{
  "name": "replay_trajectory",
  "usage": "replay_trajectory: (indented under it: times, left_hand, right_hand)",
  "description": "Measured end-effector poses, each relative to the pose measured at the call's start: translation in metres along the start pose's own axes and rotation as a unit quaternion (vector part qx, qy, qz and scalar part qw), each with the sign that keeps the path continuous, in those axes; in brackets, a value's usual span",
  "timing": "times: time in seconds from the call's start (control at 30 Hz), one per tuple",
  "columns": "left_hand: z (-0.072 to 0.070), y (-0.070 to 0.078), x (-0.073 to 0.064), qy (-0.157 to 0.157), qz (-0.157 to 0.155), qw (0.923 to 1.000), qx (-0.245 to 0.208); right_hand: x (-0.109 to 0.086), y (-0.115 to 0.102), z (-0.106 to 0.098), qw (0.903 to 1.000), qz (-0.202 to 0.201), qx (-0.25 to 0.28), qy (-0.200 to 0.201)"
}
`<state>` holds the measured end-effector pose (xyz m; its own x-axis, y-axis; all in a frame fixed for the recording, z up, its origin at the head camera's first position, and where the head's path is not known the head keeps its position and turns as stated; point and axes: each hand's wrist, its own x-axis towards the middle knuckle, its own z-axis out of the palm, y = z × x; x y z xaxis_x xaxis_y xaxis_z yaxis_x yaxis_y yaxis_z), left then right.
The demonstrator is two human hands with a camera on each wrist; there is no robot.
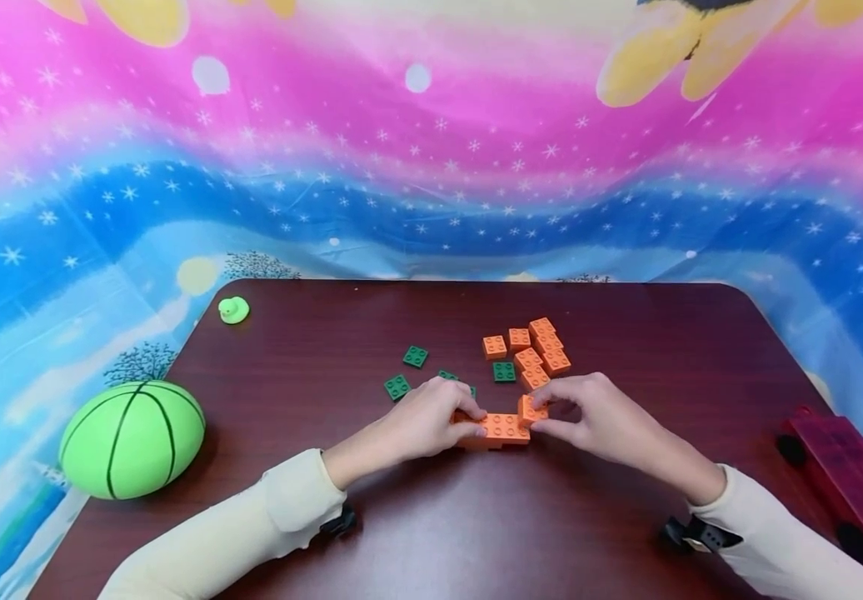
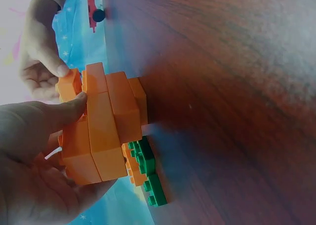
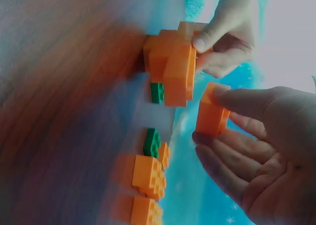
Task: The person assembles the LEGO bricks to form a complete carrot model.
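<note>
My left hand (image 1: 427,421) grips a stepped stack of joined orange toy bricks (image 1: 505,427) by its left part. In the left wrist view several layers of the stack (image 2: 106,131) show, with the thumb pressed on its side. My right hand (image 1: 600,417) pinches a single orange brick (image 1: 531,410) between thumb and fingers. That brick (image 3: 211,111) is close by the stack's right end; the right wrist view shows a gap between them. Behind the hands lie several loose orange bricks (image 1: 519,337) and thin green bricks (image 1: 416,357), some partly hidden by the left hand.
A green ball (image 1: 134,440) with black lines sits at the table's left edge. At the far left corner is a small green rubber duck (image 1: 233,310). A red toy vehicle (image 1: 851,475) with black wheels stands at the right edge. Behind the table (image 1: 326,325) hangs a printed cloth.
</note>
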<state>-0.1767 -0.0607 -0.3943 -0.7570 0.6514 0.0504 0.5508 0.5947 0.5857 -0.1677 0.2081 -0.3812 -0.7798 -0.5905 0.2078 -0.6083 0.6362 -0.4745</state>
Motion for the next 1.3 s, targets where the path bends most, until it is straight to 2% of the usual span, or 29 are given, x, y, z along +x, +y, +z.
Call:
replay_trajectory:
  times: [0.13, 0.27, 0.53, 0.67, 0.77, 0.83, 0.93, 1.0, 1.07, 1.13, 1.3]
  left_hand:
    - [-0.001, 0.003, 0.002, -0.007, -0.004, 0.9999, 0.007]
    - [-0.001, 0.004, 0.004, -0.011, -0.007, 0.9998, 0.017]
    - [-0.002, 0.005, 0.006, -0.017, -0.013, 0.9995, 0.022]
    - [-0.002, 0.005, 0.006, -0.019, -0.019, 0.9994, 0.022]
    - [-0.002, 0.005, 0.006, -0.019, -0.020, 0.9994, 0.021]
    - [-0.003, 0.004, 0.005, -0.018, -0.018, 0.9995, 0.019]
    - [-0.004, 0.004, 0.004, -0.015, -0.016, 0.9996, 0.019]
    - [-0.004, 0.004, 0.004, -0.014, -0.017, 0.9996, 0.019]
    - [-0.004, 0.004, 0.004, -0.015, -0.018, 0.9995, 0.021]
    - [-0.004, 0.004, 0.004, -0.015, -0.019, 0.9995, 0.021]
    - [-0.004, 0.003, 0.003, -0.013, -0.018, 0.9996, 0.019]
  right_hand:
    - [0.001, -0.002, 0.004, 0.9994, -0.032, 0.011, -0.011]
    - [0.002, -0.001, 0.007, 0.9985, -0.041, 0.024, -0.028]
    - [0.007, 0.000, 0.005, 0.9969, -0.018, 0.054, -0.054]
    - [0.010, 0.002, 0.004, 0.9934, -0.003, 0.079, -0.083]
    - [0.012, 0.006, 0.006, 0.9810, 0.030, 0.144, -0.127]
    - [0.013, 0.010, 0.007, 0.9646, 0.057, 0.204, -0.157]
    - [0.014, 0.012, 0.009, 0.9334, 0.107, 0.286, -0.188]
    - [0.015, 0.012, 0.010, 0.9214, 0.117, 0.313, -0.199]
    - [0.017, 0.013, 0.010, 0.9156, 0.122, 0.324, -0.206]
    - [0.019, 0.014, 0.011, 0.9136, 0.117, 0.327, -0.211]
    - [0.023, 0.016, 0.009, 0.9166, 0.102, 0.318, -0.220]
